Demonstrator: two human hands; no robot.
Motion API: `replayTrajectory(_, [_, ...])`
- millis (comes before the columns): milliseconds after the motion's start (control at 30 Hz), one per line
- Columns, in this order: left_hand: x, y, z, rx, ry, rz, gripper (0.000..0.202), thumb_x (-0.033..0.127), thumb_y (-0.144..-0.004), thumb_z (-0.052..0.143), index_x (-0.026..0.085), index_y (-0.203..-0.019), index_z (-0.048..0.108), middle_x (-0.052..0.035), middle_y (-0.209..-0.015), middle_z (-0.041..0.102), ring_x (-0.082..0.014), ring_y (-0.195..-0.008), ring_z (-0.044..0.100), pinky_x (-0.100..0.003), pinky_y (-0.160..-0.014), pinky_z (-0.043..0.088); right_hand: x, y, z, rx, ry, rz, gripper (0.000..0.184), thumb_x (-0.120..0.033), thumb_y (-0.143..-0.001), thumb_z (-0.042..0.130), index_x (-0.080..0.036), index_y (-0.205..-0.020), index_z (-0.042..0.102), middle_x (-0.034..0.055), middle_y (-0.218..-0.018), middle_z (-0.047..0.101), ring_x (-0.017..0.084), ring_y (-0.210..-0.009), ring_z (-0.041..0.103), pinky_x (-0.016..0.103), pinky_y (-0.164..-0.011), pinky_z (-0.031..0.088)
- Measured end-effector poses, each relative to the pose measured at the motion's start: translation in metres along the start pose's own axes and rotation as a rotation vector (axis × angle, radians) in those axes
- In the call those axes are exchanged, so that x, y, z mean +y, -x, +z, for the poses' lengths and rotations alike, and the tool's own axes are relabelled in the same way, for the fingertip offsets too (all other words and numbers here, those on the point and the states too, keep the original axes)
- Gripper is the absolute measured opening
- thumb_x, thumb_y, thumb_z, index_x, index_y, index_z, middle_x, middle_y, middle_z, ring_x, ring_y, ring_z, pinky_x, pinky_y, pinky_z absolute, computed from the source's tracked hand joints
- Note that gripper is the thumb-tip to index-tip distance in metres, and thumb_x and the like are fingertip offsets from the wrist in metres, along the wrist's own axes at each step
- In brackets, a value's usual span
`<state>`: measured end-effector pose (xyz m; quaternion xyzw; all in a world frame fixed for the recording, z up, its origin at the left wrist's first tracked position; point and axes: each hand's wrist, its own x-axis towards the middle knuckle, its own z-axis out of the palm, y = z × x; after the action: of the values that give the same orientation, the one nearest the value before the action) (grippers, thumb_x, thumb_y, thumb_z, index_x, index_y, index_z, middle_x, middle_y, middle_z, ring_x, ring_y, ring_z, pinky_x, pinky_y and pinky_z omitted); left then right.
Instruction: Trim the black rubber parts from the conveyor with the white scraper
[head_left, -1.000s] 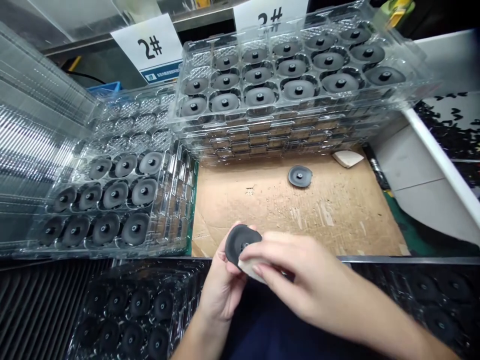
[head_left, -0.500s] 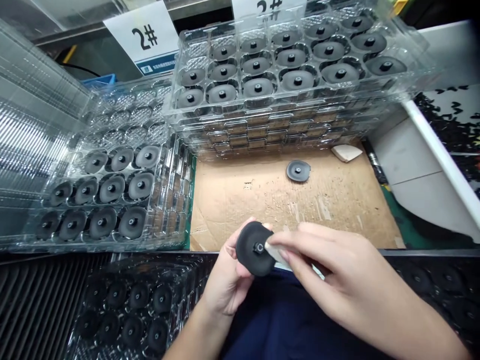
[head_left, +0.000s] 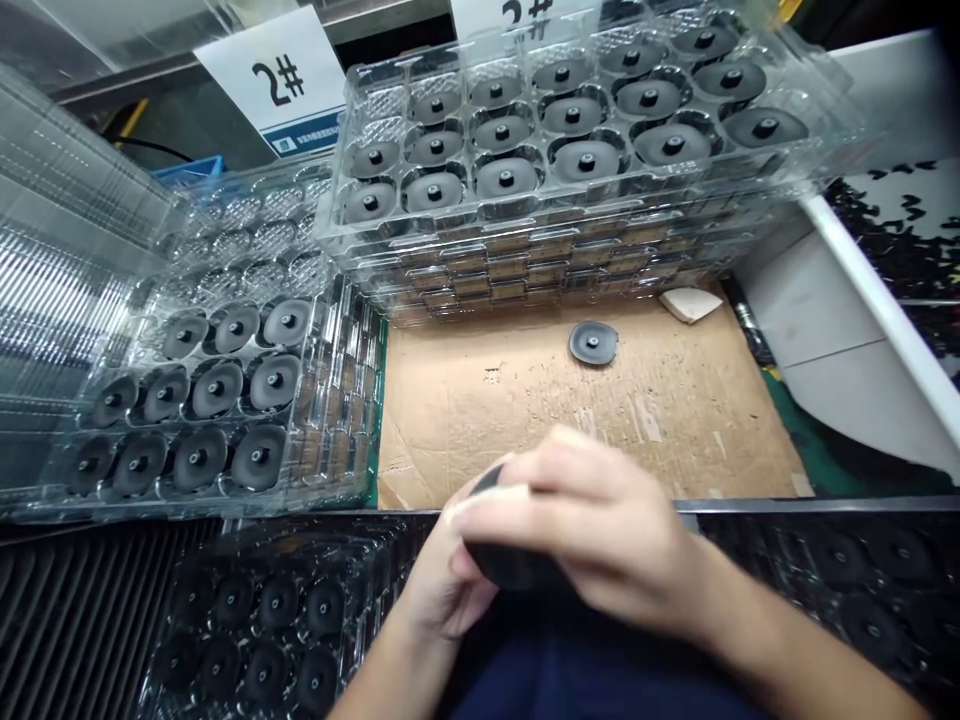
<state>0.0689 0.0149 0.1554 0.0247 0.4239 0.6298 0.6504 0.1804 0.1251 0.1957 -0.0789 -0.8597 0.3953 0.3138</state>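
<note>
The black disc (head_left: 510, 565) is held above the near edge of the cardboard sheet (head_left: 480, 420), mostly hidden between the hands. The left hand (head_left: 442, 590) cups it from below. The right hand (head_left: 600, 530) lies over it, with the fingers (head_left: 525, 490) together across its face, so the two hands are together on the disc. Whether the right hand clamps the disc cannot be told. The disc appears light and slightly flexible, and its matte surface seems unlikely to slip. Support it by the outer rim and keep pressure off the central stud. Clear plastic trays (head_left: 337, 225) holding discs stand beyond the far edge and left edge of the sheet. A loose disc (head_left: 592, 343) and a pale wedge (head_left: 690, 304) lie near the far edge.
</note>
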Motion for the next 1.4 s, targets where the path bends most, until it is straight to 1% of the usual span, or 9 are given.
replayTrajectory(133, [0.005,0.003,-0.007,-0.140,0.130,-0.045,0.057,0.042,-0.049,0.085,0.028,-0.101,0.068,-0.0011,-0.105,0.071,-0.0221,-0.092,0.068,-0.030,-0.086,0.050,0.030,0.017,0.001,0.111,0.022,0.497,0.020,-0.016,-0.090,0.051,-0.021,-0.100,0.067,0.0034,-0.091,0.069,0.015,-0.078,0.061,0.026,-0.066,0.047])
replayTrajectory(233, [0.010,0.006,-0.012,-0.141,0.167,-0.082,0.058,0.043,-0.050,0.084,0.030,-0.105,0.067,-0.0008,-0.107,0.071,-0.0210,-0.092,0.068,-0.027,-0.082,0.052,0.049,0.046,0.020,-0.024,0.045,0.657,0.022,-0.018,-0.090,0.049,-0.020,-0.103,0.067,0.0040,-0.088,0.068,0.015,-0.076,0.062,0.027,-0.065,0.048])
replayTrajectory(367, [0.011,0.005,-0.015,-0.147,0.192,-0.088,0.056,0.041,-0.052,0.083,0.029,-0.104,0.067,-0.0008,-0.107,0.071,-0.0201,-0.092,0.068,-0.025,-0.077,0.054,0.058,0.074,0.046,-0.129,0.015,0.625,0.020,-0.013,-0.086,0.053,-0.019,-0.089,0.071,0.0020,-0.074,0.067,0.015,-0.069,0.061,0.026,-0.063,0.048])
replayTrajectory(500, [0.009,0.002,-0.016,-0.177,0.221,-0.100,0.056,0.041,-0.055,0.082,0.028,-0.107,0.067,-0.0019,-0.108,0.070,-0.0209,-0.094,0.068,-0.026,-0.080,0.053,0.041,0.056,0.027,-0.015,0.076,0.670,0.019,-0.017,-0.089,0.052,-0.020,-0.098,0.068,0.0022,-0.077,0.067,0.013,-0.061,0.057,0.025,-0.054,0.044])
replayTrajectory(700, [0.004,0.003,-0.014,-0.041,0.057,0.029,0.041,0.045,-0.053,0.082,0.023,-0.086,0.072,-0.0003,-0.095,0.071,-0.0223,-0.101,0.063,-0.029,-0.093,0.046,-0.002,0.001,0.005,0.037,0.152,0.030,0.027,-0.019,-0.096,0.040,-0.020,-0.108,0.064,0.0036,-0.087,0.071,0.015,-0.069,0.057,0.030,-0.061,0.040])
replayTrajectory(833, [0.001,0.000,-0.019,-0.008,-0.005,0.034,0.053,0.045,-0.047,0.085,0.021,-0.092,0.071,-0.0015,-0.086,0.070,-0.0228,-0.094,0.064,-0.030,-0.089,0.049,-0.008,-0.006,0.015,-0.078,0.310,0.208,0.030,-0.015,-0.095,0.037,-0.017,-0.096,0.068,0.0037,-0.075,0.067,0.016,-0.064,0.051,0.031,-0.059,0.033])
replayTrajectory(1000, [0.000,-0.003,-0.022,-0.038,-0.009,-0.028,0.052,0.048,-0.060,0.077,0.025,-0.106,0.068,-0.0020,-0.089,0.070,-0.0261,-0.097,0.064,-0.039,-0.093,0.048,-0.006,-0.013,0.015,-0.075,0.178,-0.084,0.032,-0.016,-0.096,0.037,-0.020,-0.096,0.069,-0.0003,-0.072,0.066,0.013,-0.061,0.049,0.032,-0.058,0.030])
replayTrajectory(1167, [0.012,0.001,-0.021,-0.053,0.083,0.023,0.065,0.044,-0.047,0.085,0.026,-0.107,0.066,-0.0045,-0.113,0.068,-0.0229,-0.090,0.068,-0.034,-0.091,0.049,0.027,0.010,0.008,-0.019,0.139,0.282,0.021,-0.015,-0.091,0.050,-0.022,-0.100,0.067,0.0011,-0.087,0.070,0.014,-0.078,0.059,0.031,-0.071,0.037])
replayTrajectory(1400, [0.017,0.006,-0.030,-0.010,0.144,0.023,0.061,0.043,-0.049,0.083,0.030,-0.107,0.066,-0.0038,-0.117,0.067,-0.0222,-0.098,0.066,-0.032,-0.095,0.046,0.060,0.067,0.049,-0.126,0.081,0.551,0.018,-0.020,-0.089,0.052,-0.021,-0.091,0.070,0.0028,-0.077,0.070,0.016,-0.070,0.063,0.028,-0.064,0.047])
